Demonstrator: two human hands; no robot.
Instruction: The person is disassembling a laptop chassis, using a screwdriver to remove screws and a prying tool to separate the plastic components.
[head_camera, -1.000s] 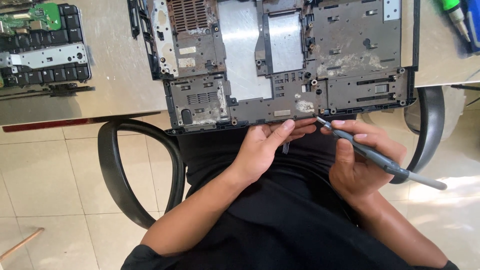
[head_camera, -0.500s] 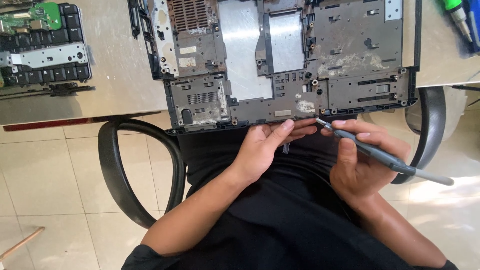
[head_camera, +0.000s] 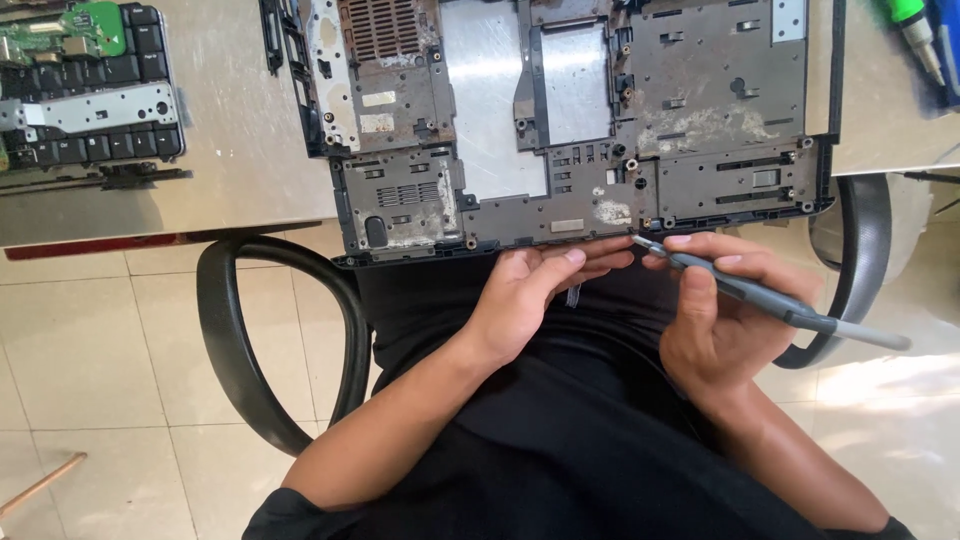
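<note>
laptop base shell (head_camera: 560, 130) stripped, overhanging bench (head_camera: 230, 150) near edge | left hand (head_camera: 530, 295) fingers curled under its rim | right hand (head_camera: 715, 320) gripping grey screwdriver (head_camera: 760, 295), tip at rim screw | some screws seemingly remain

Keyboard (head_camera: 90, 110) far left (green circuit board (head_camera: 75, 25) atop); chair armrest (head_camera: 270, 340).

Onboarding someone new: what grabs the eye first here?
The stripped laptop base, dusty and stained, fills the top centre and overhangs the table edge. Just below it, the right hand holds a grey screwdriver tipped at the base's near edge, the left hand alongside.
</note>
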